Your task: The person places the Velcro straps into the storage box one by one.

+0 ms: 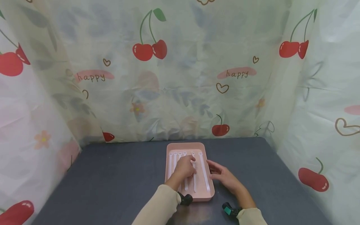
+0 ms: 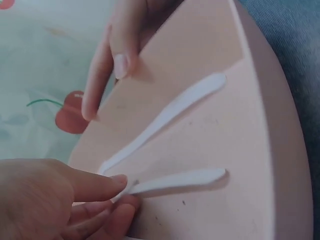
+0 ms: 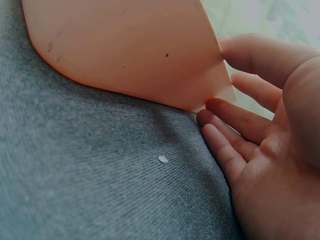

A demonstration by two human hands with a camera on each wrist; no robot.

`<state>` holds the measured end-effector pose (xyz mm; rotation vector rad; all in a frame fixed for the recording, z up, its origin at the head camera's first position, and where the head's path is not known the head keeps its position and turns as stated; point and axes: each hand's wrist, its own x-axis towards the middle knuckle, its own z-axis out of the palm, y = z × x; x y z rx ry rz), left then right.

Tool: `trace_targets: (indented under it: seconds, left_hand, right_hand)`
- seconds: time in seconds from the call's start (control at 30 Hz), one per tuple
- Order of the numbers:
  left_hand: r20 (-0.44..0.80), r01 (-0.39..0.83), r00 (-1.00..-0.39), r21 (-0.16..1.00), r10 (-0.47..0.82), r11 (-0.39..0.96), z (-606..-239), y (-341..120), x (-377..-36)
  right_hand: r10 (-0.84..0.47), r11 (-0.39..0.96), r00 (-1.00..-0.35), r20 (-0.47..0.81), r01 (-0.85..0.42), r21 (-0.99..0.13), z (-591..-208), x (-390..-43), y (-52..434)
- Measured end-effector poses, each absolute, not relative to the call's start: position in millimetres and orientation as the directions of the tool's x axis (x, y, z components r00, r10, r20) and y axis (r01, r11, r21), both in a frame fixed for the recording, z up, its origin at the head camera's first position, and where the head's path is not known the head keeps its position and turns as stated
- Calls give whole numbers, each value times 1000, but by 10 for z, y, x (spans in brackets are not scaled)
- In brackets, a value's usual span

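Note:
A shallow pink tray (image 1: 206,194) holds several slim white plastic strips, each with a wider looped head at the far end. My left hand (image 1: 184,167) reaches over the tray. Its thumb and fingers pinch one white strip (image 2: 182,181) near the head, while the tail lies along the tray floor. To its right lies another white strip (image 1: 204,172), untouched. My right hand (image 1: 225,178) is at the tray's right side. Its fingers (image 3: 237,117) extend fairly straight against the outer wall, and one fingertip (image 2: 122,65) meets the rim.
The tray stands on a dark grey cloth-covered table (image 1: 126,178). Cherry-print curtains (image 1: 180,93) hang behind and on both sides. More white strips (image 1: 170,162) lie in a row at the tray's left, partly behind my left hand. A small white speck (image 3: 163,159) lies on the cloth.

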<state>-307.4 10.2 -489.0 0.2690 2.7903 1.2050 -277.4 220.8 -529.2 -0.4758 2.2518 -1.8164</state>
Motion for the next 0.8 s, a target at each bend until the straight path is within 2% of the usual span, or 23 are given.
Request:
trace_targets:
  seconds: [0.3,0.8]
  left_hand:
    - [19,169,-977,678,213,715,-4786,112,-3021]
    - [9,128,-980,788,197,602,-4885,159,-2974]
  right_hand:
    - [-363,205,-932,21,-102,-974,-5286,-2793,2230]
    - [-379,186,-925,21,-99,-978,-5279,-2761,2206]
